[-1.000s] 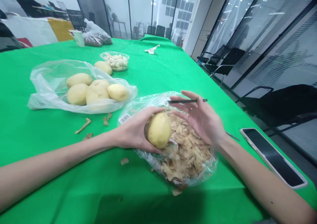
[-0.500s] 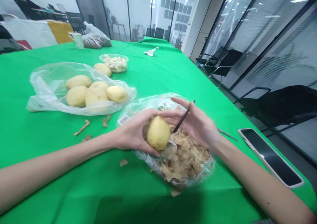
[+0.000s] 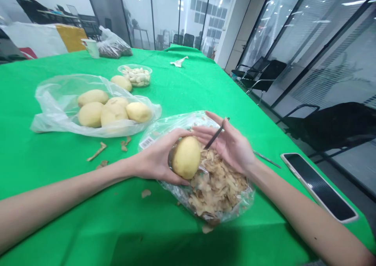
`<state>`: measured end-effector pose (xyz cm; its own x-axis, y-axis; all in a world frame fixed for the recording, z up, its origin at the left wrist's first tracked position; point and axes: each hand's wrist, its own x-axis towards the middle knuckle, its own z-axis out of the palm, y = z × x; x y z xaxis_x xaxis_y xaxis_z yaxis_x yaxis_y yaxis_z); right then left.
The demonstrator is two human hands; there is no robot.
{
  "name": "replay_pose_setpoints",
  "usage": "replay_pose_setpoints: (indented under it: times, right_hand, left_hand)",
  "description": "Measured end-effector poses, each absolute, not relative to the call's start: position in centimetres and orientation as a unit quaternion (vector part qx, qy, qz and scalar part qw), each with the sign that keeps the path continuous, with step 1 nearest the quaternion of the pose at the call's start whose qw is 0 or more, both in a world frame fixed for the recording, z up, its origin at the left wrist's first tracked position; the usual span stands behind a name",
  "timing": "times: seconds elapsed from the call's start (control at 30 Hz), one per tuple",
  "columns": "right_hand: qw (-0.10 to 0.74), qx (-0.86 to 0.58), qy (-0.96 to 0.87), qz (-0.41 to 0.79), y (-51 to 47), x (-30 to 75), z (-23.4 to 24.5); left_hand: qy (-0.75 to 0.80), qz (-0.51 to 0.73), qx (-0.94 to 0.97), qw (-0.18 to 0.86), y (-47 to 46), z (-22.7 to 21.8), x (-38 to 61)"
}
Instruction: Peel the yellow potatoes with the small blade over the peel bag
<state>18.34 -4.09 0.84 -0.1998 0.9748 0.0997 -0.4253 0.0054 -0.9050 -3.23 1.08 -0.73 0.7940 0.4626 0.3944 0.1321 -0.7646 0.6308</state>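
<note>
My left hand (image 3: 157, 160) grips a peeled yellow potato (image 3: 186, 157) above a clear plastic bag of brown peelings (image 3: 220, 187). My right hand (image 3: 230, 144) is right beside the potato, fingers loosely curled, with a thin dark peeler (image 3: 216, 133) held between them and slanting down toward the potato. Both hands hover over the bag near the table's front.
A green tablecloth (image 3: 190, 82) covers the table. A clear bag with several peeled potatoes (image 3: 111, 111) lies at left, a bowl of garlic cloves (image 3: 136, 75) behind it. A phone (image 3: 319, 185) lies at right. Peel scraps (image 3: 98, 151) are scattered; black chairs (image 3: 264, 72) stand beyond the table's right edge.
The peeler in my right hand swung from lying level above the fingers to slanting down toward the potato. My right hand closed in on the potato. The left hand barely moved.
</note>
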Motion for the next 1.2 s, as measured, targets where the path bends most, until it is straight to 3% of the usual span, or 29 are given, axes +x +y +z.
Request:
replay_pose_setpoints:
  times: [0.17, 0.33, 0.5, 1.2]
  right_hand:
    - [0.619, -0.299, -0.466, 0.557, -3.8, 18.4, 1.1]
    - [0.637, -0.38, -0.46, 0.488, -3.8, 18.5, 0.9]
    - [0.599, -0.394, -0.457, 0.526, -3.9, 18.2, 0.7]
    - [0.6, -0.377, -0.425, 0.563, -4.0, 16.7, 0.1]
  left_hand:
    - [0.18, 0.264, 0.902, 0.29, 1.0, -0.7, -3.4]
    - [0.186, 0.262, 0.909, 0.265, 0.9, -0.8, -3.5]
    - [0.152, 0.276, 0.922, 0.227, 0.9, -0.7, -3.5]
    - [0.119, 0.295, 0.92, 0.23, 0.9, -0.7, -3.4]
